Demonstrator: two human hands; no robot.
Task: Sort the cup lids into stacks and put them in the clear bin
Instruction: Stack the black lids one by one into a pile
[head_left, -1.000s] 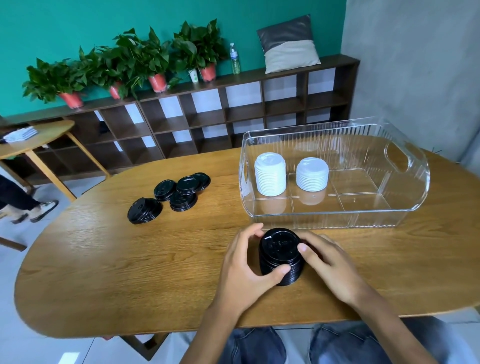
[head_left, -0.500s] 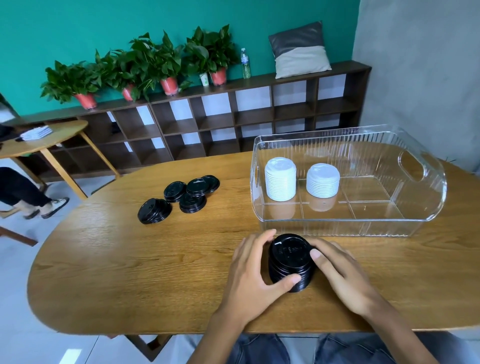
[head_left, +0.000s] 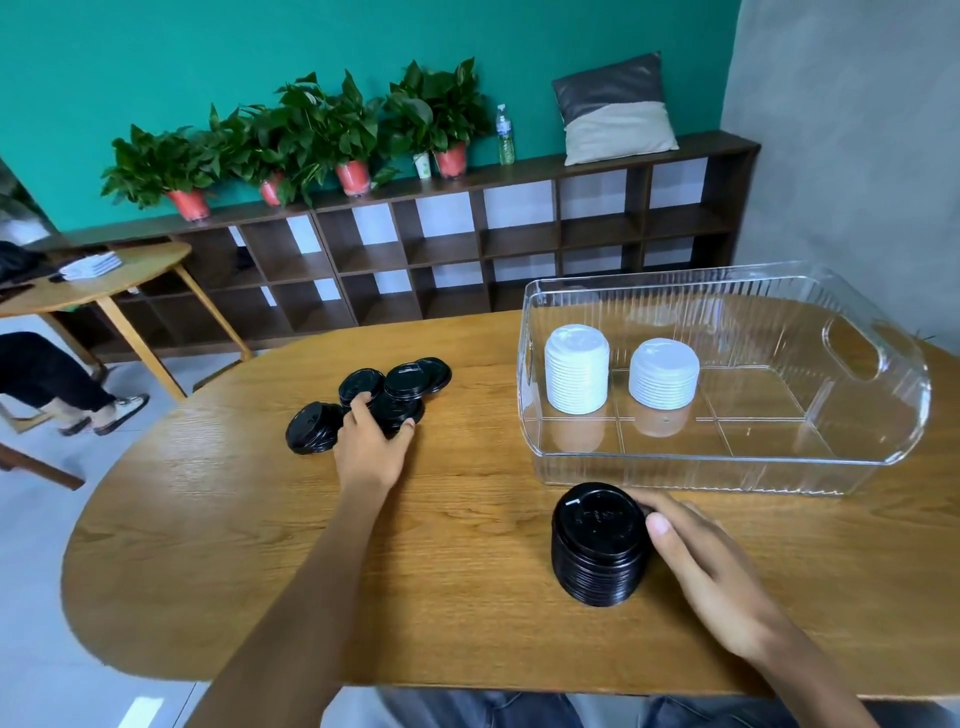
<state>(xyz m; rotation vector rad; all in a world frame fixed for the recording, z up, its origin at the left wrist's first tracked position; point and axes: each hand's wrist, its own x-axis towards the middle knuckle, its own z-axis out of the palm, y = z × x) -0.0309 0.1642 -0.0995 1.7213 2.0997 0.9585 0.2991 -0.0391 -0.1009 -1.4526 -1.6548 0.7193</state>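
Note:
A tall stack of black lids (head_left: 597, 545) stands on the wooden table (head_left: 467, 597) just in front of the clear bin (head_left: 727, 467). My right hand (head_left: 701, 561) touches the stack's right side with thumb and fingers around it. My left hand (head_left: 371, 441) reaches out to the loose black lids (head_left: 405, 384) at the far left, fingers curled on a small pile there. Another black lid pile (head_left: 311, 428) lies beside that hand. Two stacks of white lids (head_left: 576, 369) (head_left: 664, 371) stand inside the bin at its left end.
The bin's right half holds nothing. A second round table (head_left: 104, 280) and a seated person's legs (head_left: 62, 384) are at the far left. A low shelf with potted plants (head_left: 343, 135) runs along the green wall behind.
My left hand has left the black stack and stretched out to the loose black lids at the far left. My right hand stays at the stack.

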